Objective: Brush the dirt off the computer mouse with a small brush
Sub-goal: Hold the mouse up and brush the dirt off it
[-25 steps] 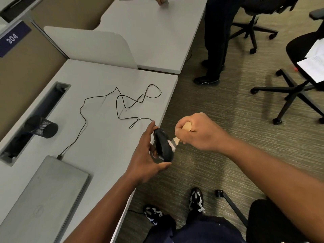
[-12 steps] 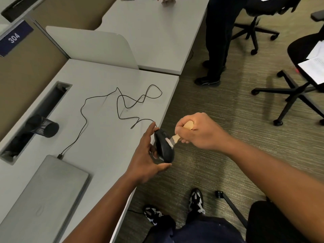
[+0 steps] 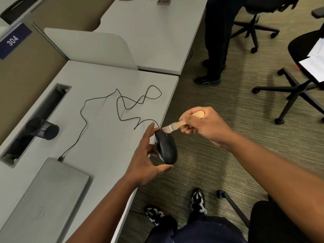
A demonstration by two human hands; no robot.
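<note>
The brush (image 3: pixel 177 125) has slid from the mouse's (image 3: pixel 166 148) middle up to its front end, bristles touching there. My left hand (image 3: pixel 146 156) cradles the mouse just off the tabletop (image 3: pixel 98 137) edge; my right hand (image 3: pixel 204 126) grips the wooden handle. I'd keep strokes light, flicking outward over the floor.

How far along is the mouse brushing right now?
Done: the left hand holds the mouse up beside the desk edge, and the right hand grips the brush. In hand: bristles meet the mouse's front end. Left: whether dirt remains cannot be seen; the rear and sides likely need passes.
</note>
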